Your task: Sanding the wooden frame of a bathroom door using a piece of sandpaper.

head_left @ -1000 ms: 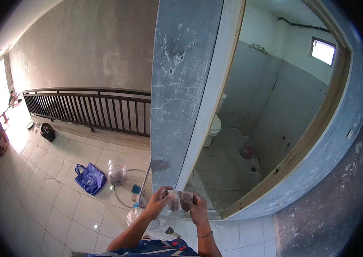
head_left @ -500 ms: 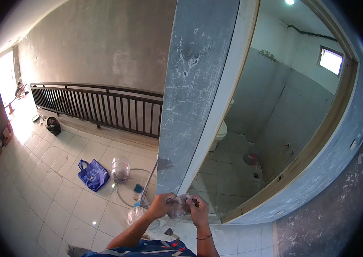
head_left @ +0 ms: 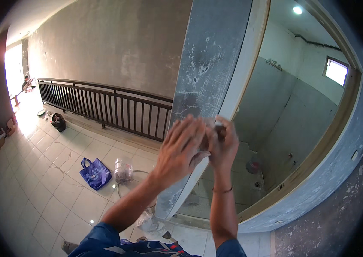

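- Head view, taking 12 o'clock as the top: a grey-brown sheet (head_left: 204, 144) sits between the two hands, touching both, so neither is nearer. From the left hand (head_left: 180, 145) it lies at 3 o'clock; from the right hand (head_left: 223, 143), at 9.
- Motion blur and the fingers hide most of the sheet; its long axis cannot be told.
- The right hand grasps the sheet, fingers curled. The left hand shows its back, fingers stretched toward 1 o'clock; whether it pinches the sheet or only lies against it, I cannot tell.
- At 12 o'clock, behind the fingertips, rises a flat grey pillar (head_left: 213, 51), its plaster scratched and mottled with pale patches. Contact between sheet and pillar cannot be judged.
- At 4 o'clock runs a bare timber door frame (head_left: 290, 180), curved by the lens.
- At 10 o'clock stands a dark railing (head_left: 138, 98) with slim, straight, upright bars.
- Toward 8 o'clock, a soft blue bag (head_left: 95, 174) with looped handles lies beside a rounded, see-through plastic container (head_left: 123, 170).
- Near 7 o'clock, crumpled clear plastic (head_left: 148, 223) rests on glossy pale floor tiles (head_left: 72, 184).
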Action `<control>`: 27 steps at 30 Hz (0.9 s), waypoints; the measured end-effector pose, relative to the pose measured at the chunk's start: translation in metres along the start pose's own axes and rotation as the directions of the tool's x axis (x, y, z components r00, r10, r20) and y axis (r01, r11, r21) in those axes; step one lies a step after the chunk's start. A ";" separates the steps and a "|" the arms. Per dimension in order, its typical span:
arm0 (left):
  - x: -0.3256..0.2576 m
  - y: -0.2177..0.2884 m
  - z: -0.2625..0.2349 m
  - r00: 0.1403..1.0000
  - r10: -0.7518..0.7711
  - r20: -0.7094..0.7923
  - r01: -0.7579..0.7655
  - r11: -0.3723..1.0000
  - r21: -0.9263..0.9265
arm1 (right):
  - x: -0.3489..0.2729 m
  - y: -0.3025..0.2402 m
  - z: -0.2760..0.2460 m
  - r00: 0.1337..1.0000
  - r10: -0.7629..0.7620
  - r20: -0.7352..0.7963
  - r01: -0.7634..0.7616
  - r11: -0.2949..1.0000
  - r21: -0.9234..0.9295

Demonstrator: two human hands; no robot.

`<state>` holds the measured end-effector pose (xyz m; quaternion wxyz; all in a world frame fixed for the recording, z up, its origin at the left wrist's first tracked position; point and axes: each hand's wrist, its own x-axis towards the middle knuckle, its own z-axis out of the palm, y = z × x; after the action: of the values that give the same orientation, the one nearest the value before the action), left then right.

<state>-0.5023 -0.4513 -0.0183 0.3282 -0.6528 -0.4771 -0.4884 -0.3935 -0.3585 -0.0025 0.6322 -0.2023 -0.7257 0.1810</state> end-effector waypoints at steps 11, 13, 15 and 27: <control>0.108 -0.070 0.012 0.956 0.282 -0.077 -0.243 0.912 0.330 | 0.130 -0.039 0.015 0.940 -0.325 0.108 0.311 0.942 0.126; 0.131 -0.083 0.009 0.947 0.307 -0.091 -0.259 0.902 0.345 | 0.150 -0.031 0.010 0.932 -0.362 0.016 0.362 0.932 0.003; 0.155 -0.095 0.007 0.946 0.280 -0.165 -0.189 0.888 0.418 | 0.169 -0.025 0.003 0.856 -0.511 -0.073 0.476 0.836 -0.271; 0.232 -0.128 0.031 0.940 0.317 -0.128 -0.219 0.846 0.485 | 0.217 0.014 0.026 0.684 -0.718 -0.129 0.470 0.568 -0.675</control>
<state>-0.5974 -0.3114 0.1879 0.5868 -0.5623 -0.4473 -0.3733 -0.4439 -0.2328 0.1700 0.6891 -0.1579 -0.6265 -0.3280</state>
